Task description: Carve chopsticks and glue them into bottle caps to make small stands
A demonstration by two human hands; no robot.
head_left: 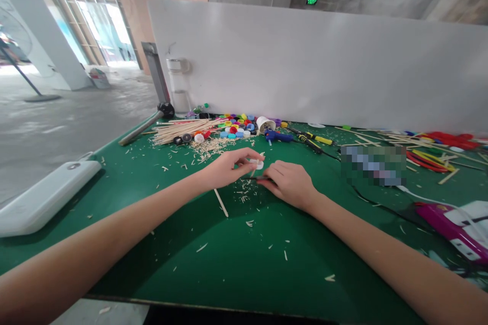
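Near the middle of the table my left hand (236,166) pinches a small white disc (257,165), perhaps a bottle cap, with a short thin piece of wood at it. Whether the wood passes through the disc I cannot tell. My right hand (287,182), just beside it, is closed around a narrow dark knife (251,178); its blade points left, under the left fingertips. Wood shavings (244,194) lie scattered below both hands. A loose wooden stick (221,204) rests on the green table under my left wrist.
Behind the hands are a pile of wooden sticks (186,130), coloured bottle caps (236,131), a white cup (265,124) and a blue glue gun (279,136). A black cable, pliers (309,143) and a purple-white power strip (453,226) lie rightward. A white box-like device (49,198) stands left.
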